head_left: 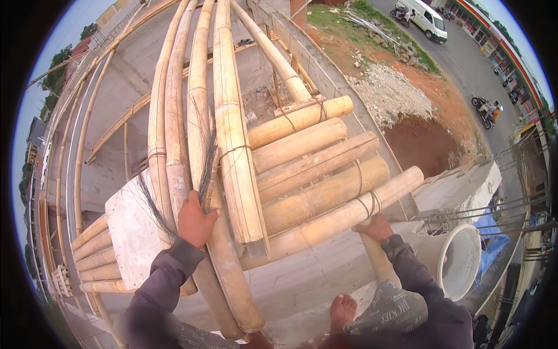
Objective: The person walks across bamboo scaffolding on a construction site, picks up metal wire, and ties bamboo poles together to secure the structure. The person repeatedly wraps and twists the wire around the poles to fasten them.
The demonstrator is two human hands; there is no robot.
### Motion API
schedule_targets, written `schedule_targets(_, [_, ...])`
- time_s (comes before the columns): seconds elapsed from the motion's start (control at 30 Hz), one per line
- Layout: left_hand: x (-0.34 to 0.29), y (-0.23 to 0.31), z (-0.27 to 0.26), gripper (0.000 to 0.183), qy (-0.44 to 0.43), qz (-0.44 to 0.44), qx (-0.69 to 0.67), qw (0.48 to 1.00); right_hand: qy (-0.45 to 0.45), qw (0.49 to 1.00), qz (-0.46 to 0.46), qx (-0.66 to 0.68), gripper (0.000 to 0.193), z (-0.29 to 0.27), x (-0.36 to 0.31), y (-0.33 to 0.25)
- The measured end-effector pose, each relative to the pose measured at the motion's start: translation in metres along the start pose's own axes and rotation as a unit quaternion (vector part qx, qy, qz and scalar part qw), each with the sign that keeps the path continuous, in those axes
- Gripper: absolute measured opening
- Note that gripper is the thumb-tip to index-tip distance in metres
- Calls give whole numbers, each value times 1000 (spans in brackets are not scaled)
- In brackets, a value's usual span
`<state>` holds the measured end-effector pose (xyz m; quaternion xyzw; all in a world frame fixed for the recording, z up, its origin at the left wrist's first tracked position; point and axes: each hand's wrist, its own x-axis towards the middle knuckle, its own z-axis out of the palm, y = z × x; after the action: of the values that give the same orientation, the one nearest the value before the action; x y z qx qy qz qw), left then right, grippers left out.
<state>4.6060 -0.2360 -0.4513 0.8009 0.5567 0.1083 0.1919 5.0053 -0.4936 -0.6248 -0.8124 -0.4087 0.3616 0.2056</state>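
Note:
My left hand (196, 221) is closed round a bundle of thin dark tie wire (207, 168), whose loose ends fan out on both sides of it. It rests over long bamboo poles (177, 116) that run away from me. My right hand (378, 228) is curled against bamboo at the near side, just under the closest crosswise bamboo pole (331, 218); part of its grip is hidden. Several short bamboo lengths lie crosswise, tied with wire. On top of their left ends rests a thick split bamboo pole (232, 128).
A pale board (133, 230) lies on bamboo at the left. My bare foot (343, 311) stands on a concrete ledge. A white bucket (459, 262) and blue tarp (491, 232) are at the right. Far below are a dirt pit (421, 142) and a road with a white van (421, 17).

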Motion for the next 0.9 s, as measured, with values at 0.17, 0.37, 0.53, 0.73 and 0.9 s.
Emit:
schedule_targets(0.17, [-1,10,-6,46,-34,-50,26,998,-19,996,37,80,62,20,23,33])
schedule_targets(0.37, [-8,6,-3,46,-32,-50,15,998,55,998,38,23,51,27,21,43])
schedule_targets(0.53, [-12,8,-3,46,-13,-63,30,997,-5,999,53,6,53,21,16,37])
schedule_targets(0.73, [-10,14,-7,48,-26,-88,30,995,-14,999,32,17,57,24,19,39])
schedule_targets(0.9, [-10,16,-9,45,-47,-84,49,994,30,989,120,-78,47,22,9,30])
